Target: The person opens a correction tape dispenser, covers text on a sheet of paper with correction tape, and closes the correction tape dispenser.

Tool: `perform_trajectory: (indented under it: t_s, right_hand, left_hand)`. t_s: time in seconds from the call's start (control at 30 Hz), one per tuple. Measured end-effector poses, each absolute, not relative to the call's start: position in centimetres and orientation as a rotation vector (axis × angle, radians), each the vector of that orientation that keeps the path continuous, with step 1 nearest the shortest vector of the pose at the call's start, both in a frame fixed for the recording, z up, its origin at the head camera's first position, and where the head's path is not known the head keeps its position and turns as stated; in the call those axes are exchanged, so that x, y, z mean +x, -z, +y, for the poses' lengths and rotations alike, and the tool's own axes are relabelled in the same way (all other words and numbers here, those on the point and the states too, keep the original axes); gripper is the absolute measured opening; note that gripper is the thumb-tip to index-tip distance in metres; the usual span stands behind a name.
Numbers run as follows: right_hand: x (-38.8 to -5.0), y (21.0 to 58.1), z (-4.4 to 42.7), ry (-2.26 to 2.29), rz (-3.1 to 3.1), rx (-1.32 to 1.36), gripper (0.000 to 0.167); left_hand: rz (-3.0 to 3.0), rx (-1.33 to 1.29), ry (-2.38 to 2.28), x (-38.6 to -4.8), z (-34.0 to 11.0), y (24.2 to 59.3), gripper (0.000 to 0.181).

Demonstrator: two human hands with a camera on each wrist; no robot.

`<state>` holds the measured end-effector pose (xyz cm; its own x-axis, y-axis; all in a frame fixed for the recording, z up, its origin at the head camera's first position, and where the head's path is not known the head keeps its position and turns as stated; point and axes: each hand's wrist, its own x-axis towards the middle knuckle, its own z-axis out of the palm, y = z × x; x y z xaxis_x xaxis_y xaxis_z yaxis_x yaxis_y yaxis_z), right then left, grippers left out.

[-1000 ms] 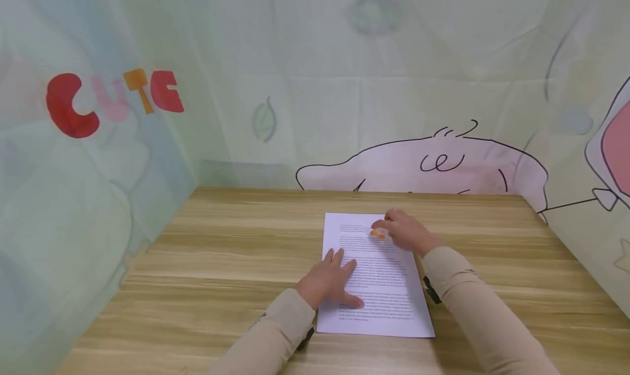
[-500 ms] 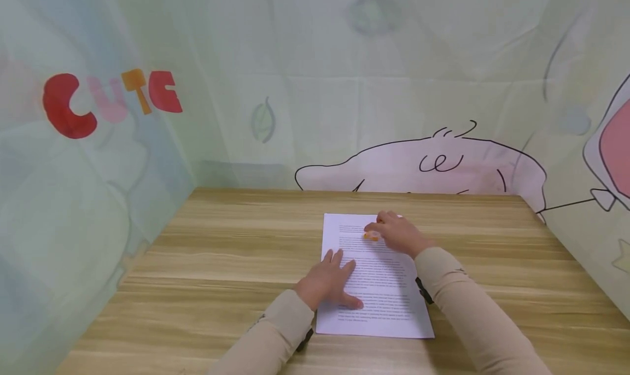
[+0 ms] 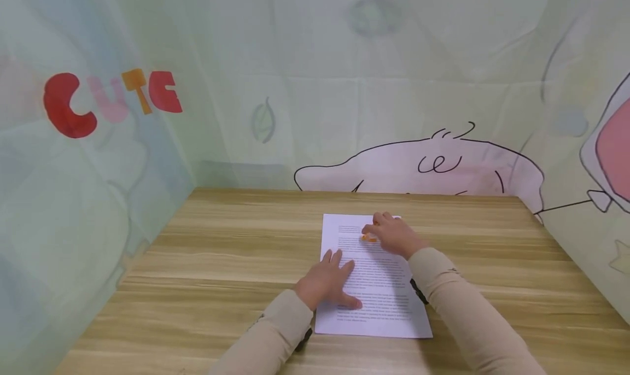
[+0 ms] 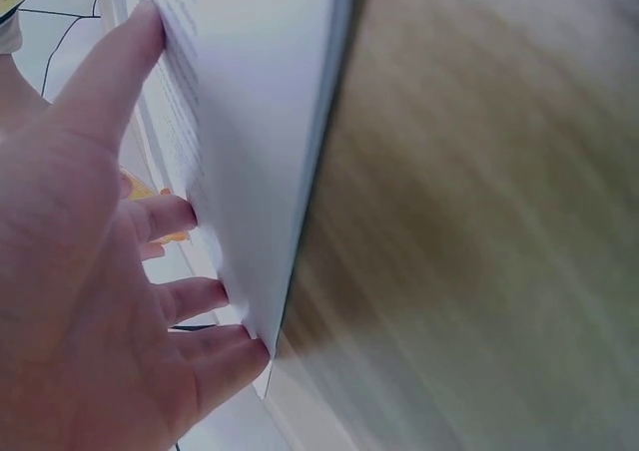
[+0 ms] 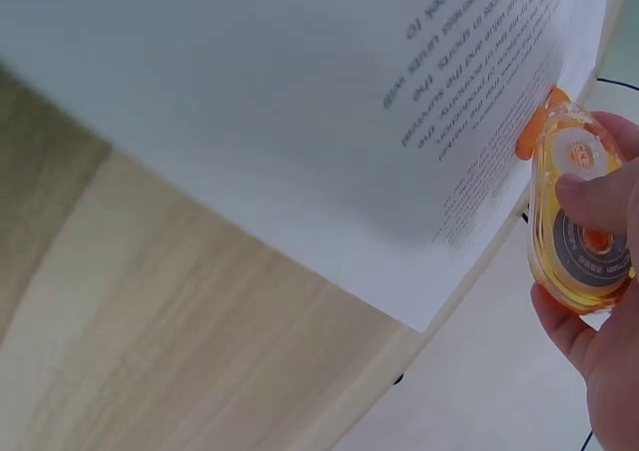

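Observation:
A printed sheet of paper (image 3: 374,320) lies on the wooden table, its lines of text running across it. My left hand (image 3: 330,282) rests on its left side with fingers spread, fingertips touching the page in the left wrist view. Near the top of the page, my right hand (image 3: 396,235) grips an orange, see-through correction tape (image 5: 579,212) between thumb and fingers. The orange tip (image 5: 539,122) of the tape dispenser is at the text; whether it touches the paper is hard to tell. Much of the dispenser is hidden by the hand in the head view.
The wood-grain table (image 3: 236,244) stretches around the paper on all sides. A pale printed curtain (image 3: 315,91) stands behind the table and along both sides. Dark bands show under both sleeves at the wrists.
My right hand has slid left across the upper part of the page with the correction tape in its grip. The left hand has stayed in place on the paper.

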<state>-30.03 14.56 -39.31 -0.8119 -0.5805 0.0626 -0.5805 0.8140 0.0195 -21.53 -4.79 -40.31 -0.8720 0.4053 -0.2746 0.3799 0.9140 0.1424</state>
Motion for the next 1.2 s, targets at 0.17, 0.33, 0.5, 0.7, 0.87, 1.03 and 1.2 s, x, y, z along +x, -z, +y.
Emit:
perform_trajectory:
  t_s: [0.17,0.33,0.5,0.7,0.87,1.03,1.2]
  right_hand:
    - [-29.89,39.29,14.41,0.095,-2.889,0.982,0.029]
    - [-29.79,39.00,14.63,0.166,-2.908,0.967,0.033]
    - [-29.95,39.23,14.78,0.196,-2.892,1.015,0.034]
    - [-30.16,39.35,14.54,0.225,-2.846,1.046,0.033]
    - [-30.17,38.92,14.57,0.226,-2.867,1.060,0.034]
    - [-30.09,38.71,14.60,0.236,-2.895,1.055,0.036]
    - [-30.13,38.85,14.87,0.275,-2.908,1.052,0.036]
  left_hand:
    - [2.789,0.604,-0.118,-21.21,-4.80,40.30,0.092]
    - [2.782,0.635,-0.114,-21.26,-4.53,40.03,0.092]
    - [2.781,0.631,-0.081,-21.19,-4.54,40.19,0.093]
    - [2.775,0.622,-0.095,-21.19,-4.92,40.14,0.094]
    - [2.759,0.617,-0.107,-21.47,-4.82,39.94,0.095]
    - [2.759,0.603,-0.099,-21.45,-4.79,39.93,0.094]
    - [2.753,0.595,-0.087,-21.33,-4.78,39.98,0.094]
